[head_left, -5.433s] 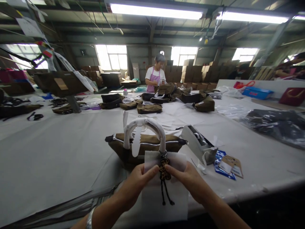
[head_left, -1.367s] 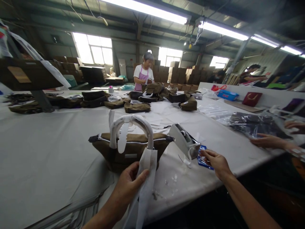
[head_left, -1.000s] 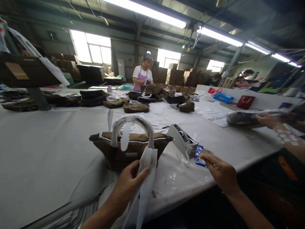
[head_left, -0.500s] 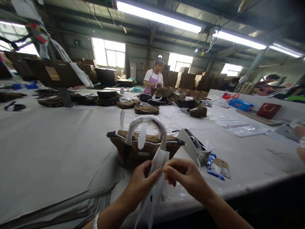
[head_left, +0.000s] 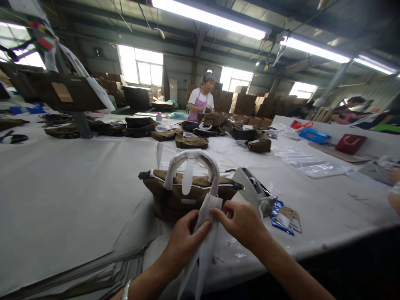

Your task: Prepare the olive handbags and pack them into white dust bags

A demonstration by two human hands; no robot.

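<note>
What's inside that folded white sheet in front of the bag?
A tiny dark bit shows between the flaps of the white sheet. Anything else inside is covered, so it can't be seen.

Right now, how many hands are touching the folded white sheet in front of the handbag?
2: the left hand holds the white sheet at its left side, and the right hand touches its right side, slightly higher.

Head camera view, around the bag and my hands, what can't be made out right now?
All in the head view:
Bag: inside, hidden by its own sides.
White paper: lower end, cut off by the bottom edge.
Left hand: some fingertips, behind the paper.
Right hand: whether it grips anything, hidden by its own fingers.
Brown card: print, too small.
Another person's hand: cut off by the right edge.
</note>
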